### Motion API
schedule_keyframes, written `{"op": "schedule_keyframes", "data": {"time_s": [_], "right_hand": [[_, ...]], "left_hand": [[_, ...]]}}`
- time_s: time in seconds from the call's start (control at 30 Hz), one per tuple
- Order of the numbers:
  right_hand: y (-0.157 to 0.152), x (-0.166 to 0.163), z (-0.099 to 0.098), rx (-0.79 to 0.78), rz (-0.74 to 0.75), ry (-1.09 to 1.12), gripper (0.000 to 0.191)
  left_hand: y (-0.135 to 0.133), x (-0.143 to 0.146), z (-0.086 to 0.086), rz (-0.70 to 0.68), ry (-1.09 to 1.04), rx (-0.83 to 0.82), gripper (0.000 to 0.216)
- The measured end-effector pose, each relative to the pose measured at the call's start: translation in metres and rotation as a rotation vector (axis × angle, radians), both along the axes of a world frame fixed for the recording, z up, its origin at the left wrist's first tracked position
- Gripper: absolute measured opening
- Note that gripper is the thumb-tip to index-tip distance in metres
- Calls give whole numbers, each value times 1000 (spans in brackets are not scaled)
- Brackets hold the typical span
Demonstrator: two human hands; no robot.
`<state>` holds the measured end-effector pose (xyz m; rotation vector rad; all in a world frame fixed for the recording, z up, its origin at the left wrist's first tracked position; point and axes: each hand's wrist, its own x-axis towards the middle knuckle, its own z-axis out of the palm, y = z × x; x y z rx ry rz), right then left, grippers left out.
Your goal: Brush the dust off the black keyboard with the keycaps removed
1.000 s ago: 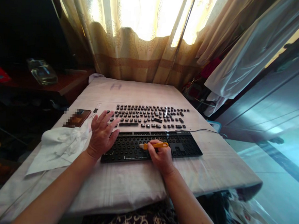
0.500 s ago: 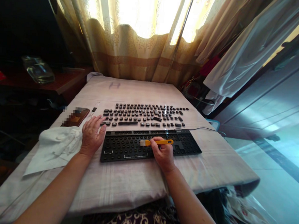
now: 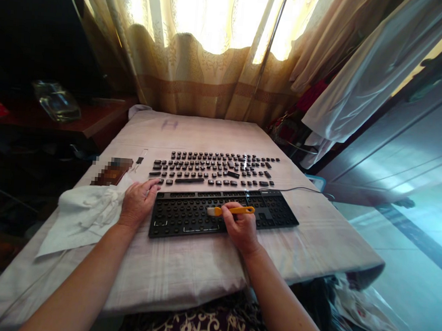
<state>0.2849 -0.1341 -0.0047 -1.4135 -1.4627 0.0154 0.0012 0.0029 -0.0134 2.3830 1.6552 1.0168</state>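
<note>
Across the cloth-covered table (image 3: pixel 215 135): a white cloth (image 3: pixel 84 219); the left hand (image 3: pixel 137 202) at the keyboard's ten o'clock, fingers half-curled, grip unclear; central black keyboard (image 3: pixel 189 211); keycaps (image 3: pixel 189 180) at its twelve; the right hand (image 3: pixel 239 227) pinching a yellow brush (image 3: pixel 218 211) above it.
</note>
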Motion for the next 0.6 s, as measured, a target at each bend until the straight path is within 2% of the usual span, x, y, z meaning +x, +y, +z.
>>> {"op": "schedule_keyframes", "data": {"time_s": [0.17,0.43,0.6], "right_hand": [[1,3,-2,15,-80,65,25],[0,0,1,-71,2,25,26],[0,4,1,-47,-65,98,27]], "left_hand": [[-4,2,5,12,-35,-87,43],[-7,2,9,20,-43,-124,43],[-7,2,9,25,-43,-137,44]]}}
